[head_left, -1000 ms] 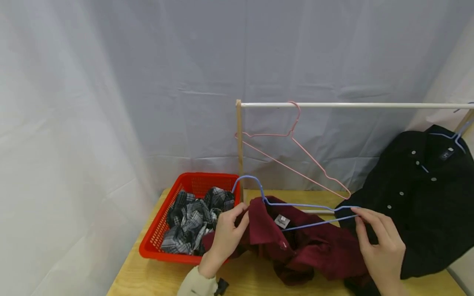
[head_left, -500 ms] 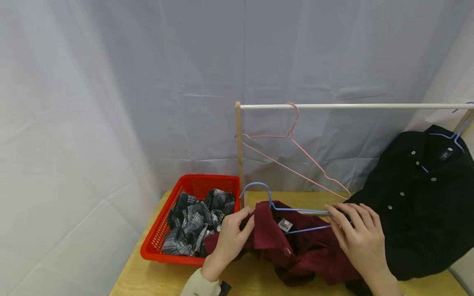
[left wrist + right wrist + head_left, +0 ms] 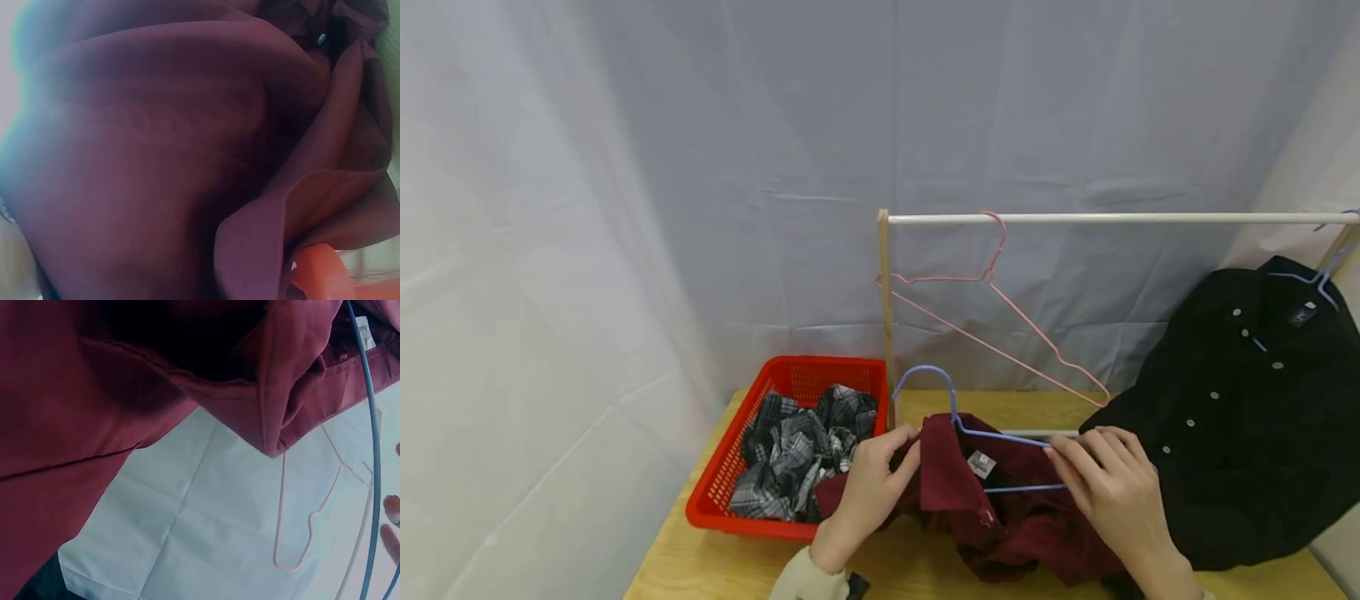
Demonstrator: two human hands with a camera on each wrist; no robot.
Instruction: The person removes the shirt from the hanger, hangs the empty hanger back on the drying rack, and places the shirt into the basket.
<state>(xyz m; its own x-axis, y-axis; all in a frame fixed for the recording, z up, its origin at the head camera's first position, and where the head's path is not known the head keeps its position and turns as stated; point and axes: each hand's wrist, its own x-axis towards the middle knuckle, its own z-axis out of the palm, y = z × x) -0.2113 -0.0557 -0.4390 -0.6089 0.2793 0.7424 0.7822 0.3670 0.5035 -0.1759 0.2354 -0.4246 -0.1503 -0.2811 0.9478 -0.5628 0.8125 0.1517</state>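
My left hand [image 3: 874,479] pinches the collar side of a maroon button shirt [image 3: 943,475] in the head view. A blue wire hanger [image 3: 953,400] sits partly inside the neck opening, its hook standing up at the left. With its fingertips, my right hand [image 3: 1108,496] holds the hanger's right arm, whose end is hidden behind the fingers. A pale label [image 3: 981,464] shows inside the collar. Maroon cloth [image 3: 156,156] fills most of the left wrist view. The right wrist view shows the hanger wire [image 3: 373,450] beside my right fingertips [image 3: 392,509] and the shirt.
A red basket [image 3: 715,492] of crumpled plaid clothing [image 3: 790,450] stands left on the wooden table [image 3: 677,550]. Behind is a white rail [image 3: 1075,218] bearing an empty pink hanger [image 3: 1030,317]. A black shirt [image 3: 1240,433] on another hanger occupies the right.
My right hand has moved left along the hanger from its right end toward the collar. The hanger and collar have shifted slightly right and down, with my left hand still at the collar.
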